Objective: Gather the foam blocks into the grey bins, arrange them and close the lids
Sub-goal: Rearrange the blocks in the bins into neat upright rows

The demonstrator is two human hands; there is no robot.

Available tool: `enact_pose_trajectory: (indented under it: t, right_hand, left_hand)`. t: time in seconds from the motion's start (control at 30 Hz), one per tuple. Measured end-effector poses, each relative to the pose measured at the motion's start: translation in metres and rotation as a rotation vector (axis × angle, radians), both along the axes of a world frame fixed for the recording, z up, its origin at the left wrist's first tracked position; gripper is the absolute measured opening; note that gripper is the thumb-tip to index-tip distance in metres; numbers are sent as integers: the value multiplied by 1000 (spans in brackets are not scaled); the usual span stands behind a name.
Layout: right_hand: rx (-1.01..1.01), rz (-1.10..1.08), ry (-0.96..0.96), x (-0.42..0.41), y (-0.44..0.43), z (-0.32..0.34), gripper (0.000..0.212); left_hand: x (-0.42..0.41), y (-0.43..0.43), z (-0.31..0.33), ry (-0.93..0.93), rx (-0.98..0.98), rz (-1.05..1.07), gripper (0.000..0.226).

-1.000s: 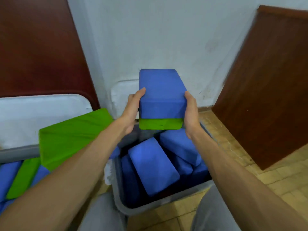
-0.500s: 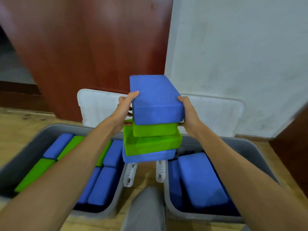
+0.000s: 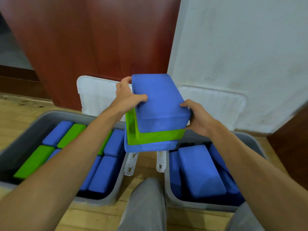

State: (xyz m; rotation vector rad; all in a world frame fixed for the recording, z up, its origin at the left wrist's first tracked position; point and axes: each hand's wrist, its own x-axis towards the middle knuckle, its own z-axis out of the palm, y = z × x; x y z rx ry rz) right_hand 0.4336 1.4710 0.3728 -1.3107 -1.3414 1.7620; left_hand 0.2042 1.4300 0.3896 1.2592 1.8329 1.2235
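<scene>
Far left: left grey bin point(image 3: 33, 125), lid off, packed with a flat layer of blue blocks point(image 3: 106, 174) and green blocks point(image 3: 33, 162) lying side by side. Behind it, upright against the wood panel point(image 3: 100, 39): left white lid point(image 3: 93, 95).

Left hand point(image 3: 126, 97): clamped on the far left corner of the top blue block point(image 3: 160, 100), thumb flat on the upper face, fingers curled over the far edge.

Centre: stack held in the air above the floor gap between the two bins. Top blue block uppermost, green block point(image 3: 158, 136) beneath, bottom blue block point(image 3: 150, 146) lowest. Layers skewed, not flush.

Right hand point(image 3: 198, 117): gripping the near right corner of the stack, thumb on the top blue block's upper edge, fingers hidden behind the blocks.

Right: right grey bin point(image 3: 173, 194), uncovered, holding loose blue blocks point(image 3: 200, 170), tilted and overlapping. Behind it, upright against the white wall point(image 3: 241, 47): right white lid point(image 3: 216, 104).
</scene>
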Motion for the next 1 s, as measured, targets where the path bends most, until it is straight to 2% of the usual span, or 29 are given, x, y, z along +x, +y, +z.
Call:
enact_pose_trajectory:
  t: [0.1,0.17,0.27,0.33,0.37,0.57,0.63,0.7,0.83,0.9,1.0]
  right_hand:
    - [37,-13,1,2,-3,1,41]
    - [66,-25,-9,5,-2,2,39]
    - [160,-122,-91,20,2,1,30]
    - [210,-228,-148,44,2,-4,23]
    - [222,-271,-164,59,1,-9,23]
    - [153,-362,-499,144,-12,-66,13]
    - [174,-380,-672,168,-12,-88,21]
    - [206,-398,-833,189,-15,-104,28]
    - [164,-674,-922,224,-24,-135,46]
    - [15,-849,-947,238,-27,-148,66]
    - [-324,-1051,-802,262,-28,-166,95]
  left_hand:
    - [17,4,18,338,137,-149,63]
    - [36,7,28,449,224,-231,44]
    - [73,9,44,307,275,-356,26]
    - [103,6,45,131,229,-452,21]
    - [120,5,43,101,210,-495,21]
    - [202,7,-20,228,60,-687,21]
    - [222,8,-52,314,4,-734,25]
    - [236,11,-87,310,-69,-772,25]
    - [258,18,-159,286,-222,-779,26]
    - [269,21,-189,283,-321,-831,30]
    - [283,26,-229,385,-423,-944,44]
